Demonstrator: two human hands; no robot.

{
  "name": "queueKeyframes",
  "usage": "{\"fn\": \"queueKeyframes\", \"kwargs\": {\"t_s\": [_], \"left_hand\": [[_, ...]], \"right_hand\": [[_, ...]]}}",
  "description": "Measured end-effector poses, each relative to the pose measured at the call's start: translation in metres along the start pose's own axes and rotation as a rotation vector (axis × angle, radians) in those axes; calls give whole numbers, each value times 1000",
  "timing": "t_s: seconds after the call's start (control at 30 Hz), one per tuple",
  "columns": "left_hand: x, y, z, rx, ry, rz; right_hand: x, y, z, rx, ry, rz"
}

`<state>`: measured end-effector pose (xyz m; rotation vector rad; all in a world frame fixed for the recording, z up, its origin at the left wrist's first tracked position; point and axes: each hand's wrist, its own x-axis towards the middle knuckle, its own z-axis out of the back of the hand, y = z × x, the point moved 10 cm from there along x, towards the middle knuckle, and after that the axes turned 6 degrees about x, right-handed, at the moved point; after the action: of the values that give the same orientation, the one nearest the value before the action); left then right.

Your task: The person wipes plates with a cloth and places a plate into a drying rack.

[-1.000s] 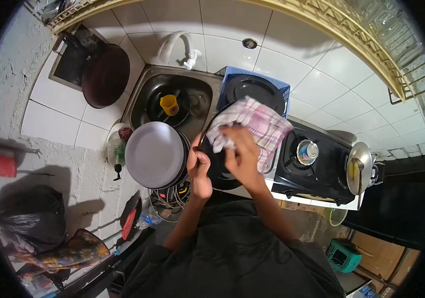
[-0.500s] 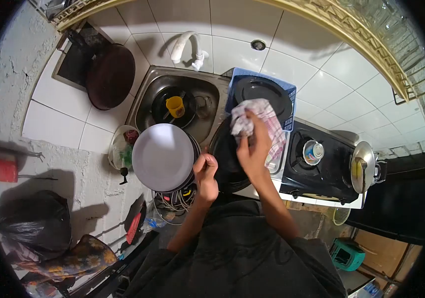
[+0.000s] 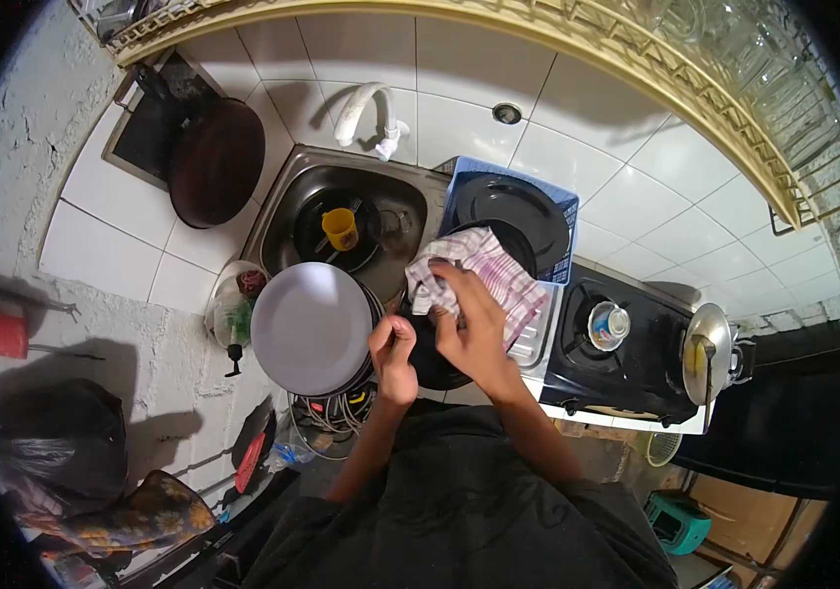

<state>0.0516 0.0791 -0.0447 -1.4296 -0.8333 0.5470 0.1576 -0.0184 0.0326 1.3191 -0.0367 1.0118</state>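
One sink (image 3: 405, 196): a dark pan (image 3: 310, 218) with a yellow cup (image 3: 339, 229) in it is contained in the basin.
Blue basket (image 3: 555, 271): placed just right of the sink; a black plate (image 3: 513, 203) is held inside it.
Pale plate (image 3: 312, 329): laid on top of a stack, just left of the left hand; by what the stack is supported cannot be seen.
Dark plate (image 3: 430, 358): held between the two hands, below the sink and the basket in the view, and partly covered by fabric. It is judged stiff and fairly light, with a smooth face that may be slippery if damp; whether it can be chipped cannot be told. The rim is best gripped, thumb on one side and fingers behind, so that the face is left free.
Checked cloth (image 3: 484, 270): bunched at its left end and draped to the right. It is judged soft, limp and very light; it is best gathered into a wad and pressed flat.
Right hand (image 3: 474, 324): narrowed around the bunched cloth, which is pressed over the dark plate.
Left hand (image 3: 395, 358): closed at the dark plate's left rim, thumb raised; most of the fingers are hidden.
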Motion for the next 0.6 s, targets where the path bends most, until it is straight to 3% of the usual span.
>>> {"fn": "queueKeyframes", "kwargs": {"t_s": [0.07,0.13,0.17,0.3,0.33,0.4,0.47,0.53,0.6], "left_hand": [[-2,5,3,73,-1,-14],[-3,-1,-4,25,15,17],[-4,-3,-6,38,28,11],[-4,-3,-9,-11,34,-26],[-5,-3,-8,-12,29,-21],[-5,-4,-4,-15,13,-14],[-6,-8,-6,10,63,-34],[-9,-8,-10,50,86,-65],[-9,-6,-8,-18,63,-28]], "right_hand": [[3,-8,22,-28,-237,105],[5,-45,45,68,-342,-274],[6,-44,49,-78,-343,-144],[-8,7,17,-54,-156,143],[-13,-3,4,8,51,-65],[-9,-3,23,-9,-186,48],[-6,-33,48,-31,-366,-124],[-3,-32,51,-70,-388,-129],[-7,-2,30,-68,-290,23]]}}
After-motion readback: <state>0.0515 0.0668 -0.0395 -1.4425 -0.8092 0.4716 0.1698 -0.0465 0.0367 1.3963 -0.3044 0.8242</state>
